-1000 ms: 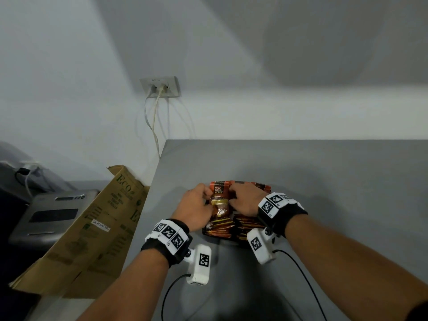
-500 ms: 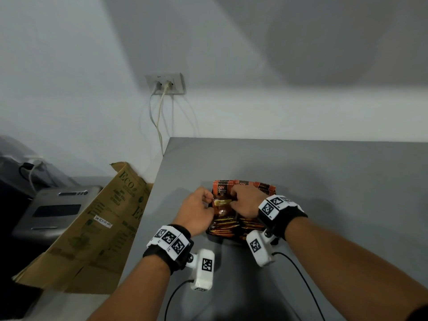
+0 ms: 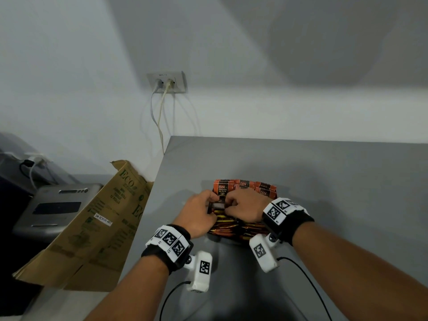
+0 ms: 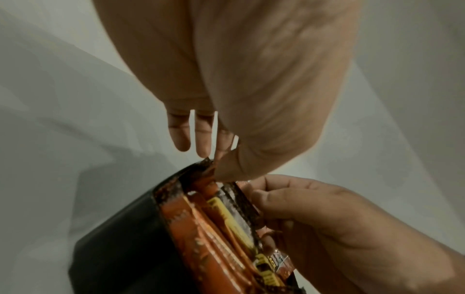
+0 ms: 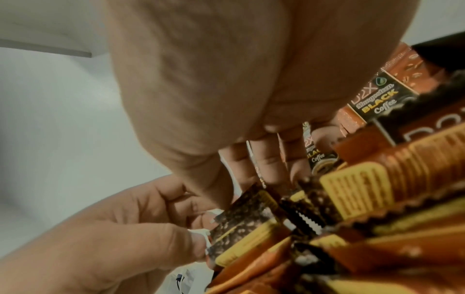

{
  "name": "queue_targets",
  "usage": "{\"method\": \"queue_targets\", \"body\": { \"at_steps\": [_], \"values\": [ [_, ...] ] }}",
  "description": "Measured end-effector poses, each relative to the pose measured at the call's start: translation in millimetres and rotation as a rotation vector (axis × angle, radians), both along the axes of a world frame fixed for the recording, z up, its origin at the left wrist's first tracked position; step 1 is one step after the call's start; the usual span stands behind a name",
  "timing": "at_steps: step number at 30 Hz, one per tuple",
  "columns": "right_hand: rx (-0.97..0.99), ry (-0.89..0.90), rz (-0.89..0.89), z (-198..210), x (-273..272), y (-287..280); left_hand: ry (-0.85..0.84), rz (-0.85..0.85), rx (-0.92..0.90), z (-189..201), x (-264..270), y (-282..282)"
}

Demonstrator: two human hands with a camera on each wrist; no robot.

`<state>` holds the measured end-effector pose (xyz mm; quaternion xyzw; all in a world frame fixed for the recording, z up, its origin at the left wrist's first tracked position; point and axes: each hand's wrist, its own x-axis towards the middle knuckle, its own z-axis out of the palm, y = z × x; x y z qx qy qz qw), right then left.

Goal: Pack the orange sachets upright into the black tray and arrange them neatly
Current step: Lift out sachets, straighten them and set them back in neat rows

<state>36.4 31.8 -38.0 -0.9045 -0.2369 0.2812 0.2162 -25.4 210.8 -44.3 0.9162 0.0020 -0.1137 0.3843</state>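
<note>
Leftmost in the head view, a folded cardboard box [image 3: 97,225] leans beside a grey machine [image 3: 55,209] in the lower left of the frame, off the edge of the grey table [image 3: 324,181]. Higher up, left of centre, a wall socket [image 3: 167,82] carries two plugs whose cables hang down behind the table's far corner.

At the centre, the black tray [image 4: 120,248] sits on the table, mostly hidden in the head view by the two hands. It is packed with orange sachets [image 3: 234,228], their sealed top edges showing in rows; a few at the back stand taller with their printed fronts facing the camera.

On the tray's left side, the left hand [image 3: 199,214] has its fingers curled, thumb and forefinger pinching the edge of one sachet [image 5: 241,224] among the others. Just to its right, nearly touching it, the right hand [image 3: 243,207] is bent over the same sachet, fingertips [image 5: 266,165] pressed in among the packets and thumb closed against that sachet's top. Both wrists wear black bands with white marker blocks.
</note>
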Motion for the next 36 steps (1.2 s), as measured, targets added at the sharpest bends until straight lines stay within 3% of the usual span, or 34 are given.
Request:
{"method": "queue_targets", "body": {
  "at_steps": [7, 15, 21, 30, 34, 36],
  "values": [
    [-0.013, -0.059, 0.060, -0.6, -6.8, -6.1, -0.012, 0.018, 0.004, -1.5, -2.4, 0.5],
    [-0.071, -0.176, 0.106, -4.9, -10.7, 3.4, -0.040, 0.170, -0.019, -11.0, -12.8, -0.2],
    [0.047, -0.242, 0.008, -4.3, -11.6, -0.4, 0.004, 0.233, -0.038, -18.3, -17.2, -5.1],
    [0.266, -0.217, -0.304, 5.0, -9.3, -26.0, 0.012, 0.242, -0.087, -19.9, -12.9, -1.1],
    [0.413, -0.231, -0.419, 25.2, -11.8, -37.8, -0.044, 0.252, -0.222, -4.1, -7.0, -3.3],
    [0.554, -0.156, -0.479, 38.8, -15.8, -42.3, -0.073, 0.267, -0.362, 10.6, -2.5, -7.6]
  ]
}}
